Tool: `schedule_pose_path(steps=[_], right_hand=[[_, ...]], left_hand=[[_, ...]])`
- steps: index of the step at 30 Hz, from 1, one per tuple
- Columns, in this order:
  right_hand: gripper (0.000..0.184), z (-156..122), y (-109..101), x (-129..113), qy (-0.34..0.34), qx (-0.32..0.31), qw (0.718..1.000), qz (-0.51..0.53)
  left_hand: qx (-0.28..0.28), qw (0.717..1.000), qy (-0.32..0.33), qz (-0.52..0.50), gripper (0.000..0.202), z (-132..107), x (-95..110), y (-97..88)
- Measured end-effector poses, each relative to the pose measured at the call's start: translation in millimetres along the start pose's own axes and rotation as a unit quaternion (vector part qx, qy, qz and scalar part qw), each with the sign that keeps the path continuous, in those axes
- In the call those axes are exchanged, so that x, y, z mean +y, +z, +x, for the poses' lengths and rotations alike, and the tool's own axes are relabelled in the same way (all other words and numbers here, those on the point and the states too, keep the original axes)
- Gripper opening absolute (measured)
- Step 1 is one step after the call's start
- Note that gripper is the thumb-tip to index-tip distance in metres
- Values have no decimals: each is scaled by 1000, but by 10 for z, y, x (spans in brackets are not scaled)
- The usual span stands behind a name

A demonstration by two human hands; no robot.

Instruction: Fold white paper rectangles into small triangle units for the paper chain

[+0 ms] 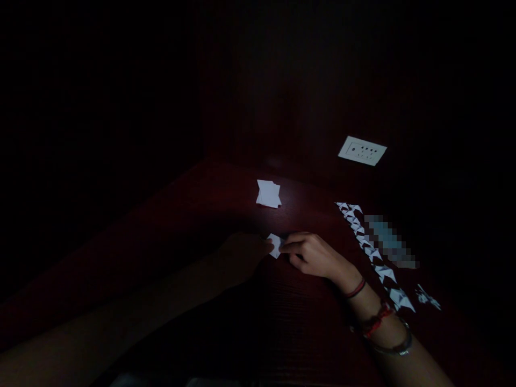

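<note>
A dark reddish wooden table point(290, 317) fills the lower part of the dim view, its far edge running toward a dark wall that carries a white socket plate point(362, 151). On the right side of the table a long row of folded paper pieces point(374, 257), white with dark triangular facets, lies as a strip running from far-left to near-right, with a blurred bluish patch just beside it and a few loose folded bits point(428, 298) near its nearer end. Farther back, near the middle of the table, lies a small stack of white paper squares point(268, 194), slightly fanned and well apart from the hands. The right hand point(312, 254), with red cords and a bangle at the wrist, rests on the table with its fingers curled close together, the fingertips pinching the right edge of a small white paper piece point(276, 245). The left hand point(245, 250) is deep in shadow; it meets the same piece from the left, but how its fingers stand cannot be told. The piece lies on the table between the two hands, plain white, small and roughly four-sided, turned cornerwise so that one corner points toward the person; its long axis is too slight to tell.
</note>
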State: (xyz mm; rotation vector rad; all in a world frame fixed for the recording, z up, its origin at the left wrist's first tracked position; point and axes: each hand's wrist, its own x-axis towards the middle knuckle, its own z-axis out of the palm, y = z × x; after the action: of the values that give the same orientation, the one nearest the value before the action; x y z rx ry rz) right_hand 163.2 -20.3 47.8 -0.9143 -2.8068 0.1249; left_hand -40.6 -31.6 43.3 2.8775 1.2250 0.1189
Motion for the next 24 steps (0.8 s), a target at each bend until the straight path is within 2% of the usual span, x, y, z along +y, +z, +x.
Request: schedule_pose_path(steps=[5, 9, 14, 24], right_hand=[[26, -30, 12, 41, 4, 23, 999, 21], [26, -49, 28, 61, 28, 78, 996, 30], [26, -19, 44, 25, 18, 61, 997, 39], [21, 7, 64, -29, 17, 29, 999, -25]], left_hand=[[14, 1000, 10, 9, 31, -14, -24, 39], [41, 998, -23, 39, 28, -14, 24, 111], [92, 994, -16, 53, 25, 27, 54, 164], [44, 997, 70, -6, 25, 19, -155, 49]])
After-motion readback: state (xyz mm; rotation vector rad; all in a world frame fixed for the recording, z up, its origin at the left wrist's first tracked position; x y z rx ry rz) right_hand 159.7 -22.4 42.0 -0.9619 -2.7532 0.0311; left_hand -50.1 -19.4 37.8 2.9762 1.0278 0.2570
